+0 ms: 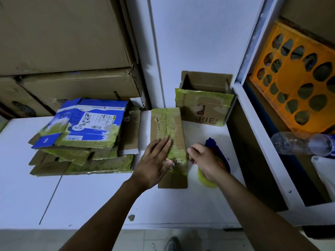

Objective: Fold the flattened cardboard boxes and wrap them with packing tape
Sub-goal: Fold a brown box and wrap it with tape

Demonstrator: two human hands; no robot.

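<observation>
We are pressing our left hand [154, 160], fingers spread flat and thumb tucked at the near edge, on the taped cardboard box [168, 127] lying mid-table [90, 196]. Our right hand [204, 160] is hovering just beside the box's right edge, fingers curled, over the yellow packing tape roll [205, 182]; we cannot tell what it is pinching. A stack of flattened boxes [81, 138] is lying to the left.

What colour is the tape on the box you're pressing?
It's yellowish-green tape over the brown cardboard box, head view.
</observation>
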